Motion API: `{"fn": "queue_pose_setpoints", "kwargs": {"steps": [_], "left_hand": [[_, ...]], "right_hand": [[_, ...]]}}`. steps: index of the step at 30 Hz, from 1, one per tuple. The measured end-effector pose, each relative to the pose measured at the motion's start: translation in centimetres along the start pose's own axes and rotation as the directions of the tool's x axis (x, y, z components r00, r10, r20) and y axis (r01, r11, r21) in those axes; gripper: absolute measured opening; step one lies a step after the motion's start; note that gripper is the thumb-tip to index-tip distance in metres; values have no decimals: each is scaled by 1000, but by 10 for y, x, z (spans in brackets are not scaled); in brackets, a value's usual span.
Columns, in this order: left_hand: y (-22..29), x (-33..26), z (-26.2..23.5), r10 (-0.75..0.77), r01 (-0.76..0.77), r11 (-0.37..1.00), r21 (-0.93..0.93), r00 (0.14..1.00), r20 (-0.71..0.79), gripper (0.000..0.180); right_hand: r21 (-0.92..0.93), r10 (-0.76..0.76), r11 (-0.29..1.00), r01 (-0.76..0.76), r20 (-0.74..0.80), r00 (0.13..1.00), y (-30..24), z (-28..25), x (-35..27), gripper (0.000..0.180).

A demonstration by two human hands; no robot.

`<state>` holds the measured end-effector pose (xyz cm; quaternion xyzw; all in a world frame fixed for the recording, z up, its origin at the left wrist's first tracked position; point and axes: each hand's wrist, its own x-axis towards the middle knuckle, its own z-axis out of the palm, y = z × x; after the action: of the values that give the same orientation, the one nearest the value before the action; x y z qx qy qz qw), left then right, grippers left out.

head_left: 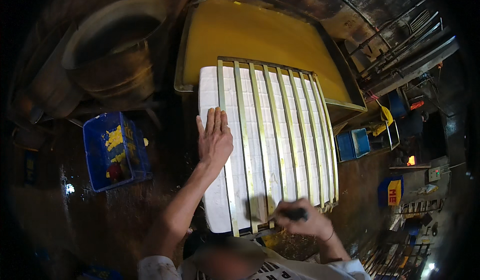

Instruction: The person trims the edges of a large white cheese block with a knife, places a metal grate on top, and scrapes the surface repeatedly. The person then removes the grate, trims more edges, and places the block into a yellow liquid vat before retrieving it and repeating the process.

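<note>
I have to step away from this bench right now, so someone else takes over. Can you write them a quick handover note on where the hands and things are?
Left hand: flat, palm down on the left side of the white slab, beside the slatted metal frame lying on it.
Right hand: closed on a dark-handled tool at the frame's near edge; its tip is blurred.
Done: frame is laid over the slab.
Left: whether any of the slab is cut cannot be told.
Nearby: yellow tray behind, blue crate to the left.

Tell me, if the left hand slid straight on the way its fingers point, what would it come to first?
The left hand lies flat on the white slab beside the slatted metal frame, fingers pointing away. It would probably cross bare slab to its far edge, then meet the yellow-filled tray; depth there is unclear.
</note>
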<state>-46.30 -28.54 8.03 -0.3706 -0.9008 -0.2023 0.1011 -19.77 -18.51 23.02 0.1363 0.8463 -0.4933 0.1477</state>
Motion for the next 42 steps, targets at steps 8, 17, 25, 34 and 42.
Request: {"fn": "queue_pose_setpoints", "kwargs": {"steps": [8,17,25,34,42], "left_hand": [[0,-8,-5,-42,45,998,-41,997,66,53],[-13,-10,-6,-81,82,994,-78,997,20,50],[0,-1,0,-30,32,996,-79,999,20,49],[13,-10,-3,-48,49,989,-137,999,7,54],[-1,-37,-22,-175,177,971,-161,984,25,74]], "right_hand": [[-550,-642,751,365,-482,596,-59,-100,314,14],[-439,-453,844,307,-278,847,-20,-41,232,23],[-79,-29,996,38,108,994,-35,37,14,15],[-605,-647,723,333,-424,633,-74,-96,371,20],[-572,-603,725,383,-260,754,-67,-27,306,15]]}}
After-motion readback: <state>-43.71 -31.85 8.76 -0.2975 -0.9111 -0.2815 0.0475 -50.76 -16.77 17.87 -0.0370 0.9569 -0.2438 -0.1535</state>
